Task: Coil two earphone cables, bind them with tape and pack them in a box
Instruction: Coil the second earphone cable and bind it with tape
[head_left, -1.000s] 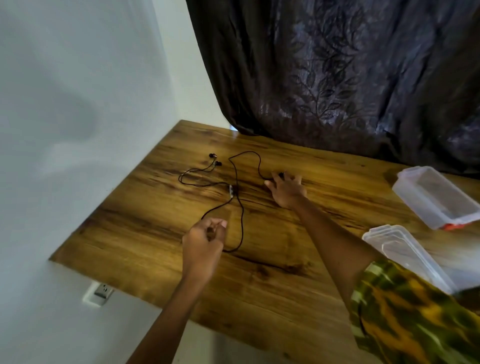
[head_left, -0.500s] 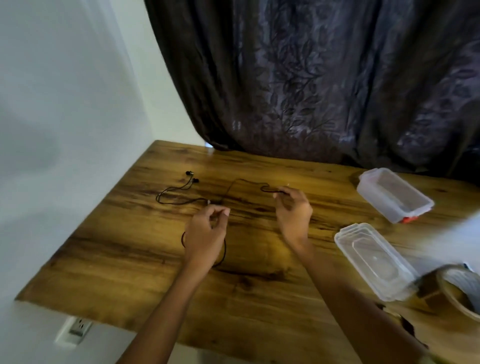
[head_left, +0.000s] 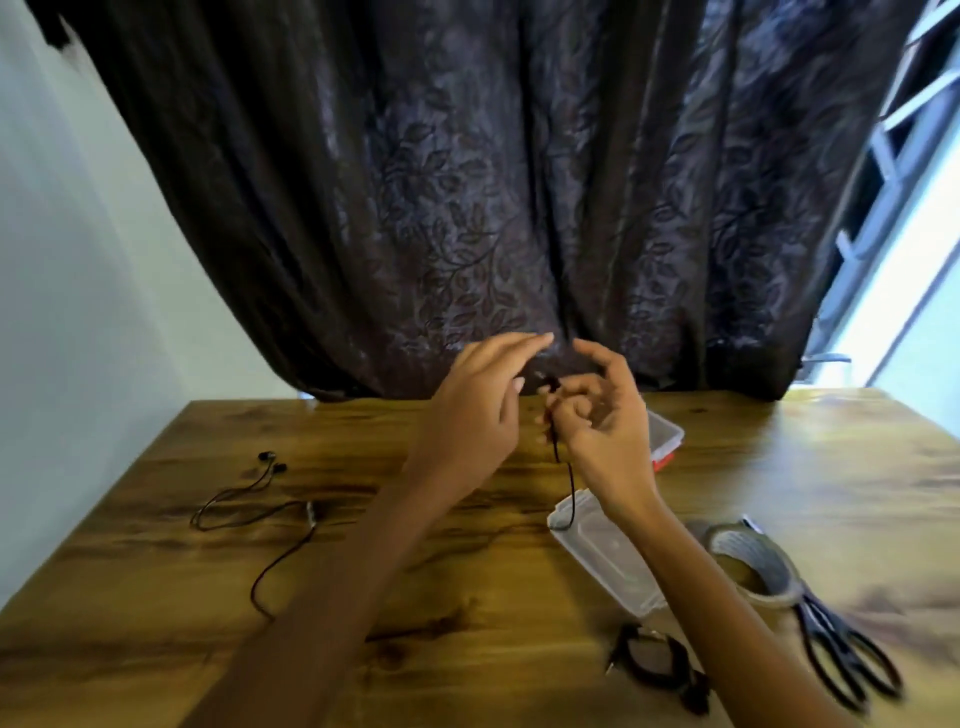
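- A brown wooden desk with dark streaked grain is seen across the lower half of the view.
- A dark brown curtain embossed with a leaf pattern is hung behind the desk, down to its far edge.
- A plain pale wall is seen at the left.
- A pale window grille is partly shown at the upper right.
- Black-handled scissors, blurred, are laid flat on the desk's near right part.

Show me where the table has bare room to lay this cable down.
Bare: the far right of the table, beyond the tape; also the near-left corner, below the earphone cable. Crowded: near right, where lid, tape and scissors sit close together.
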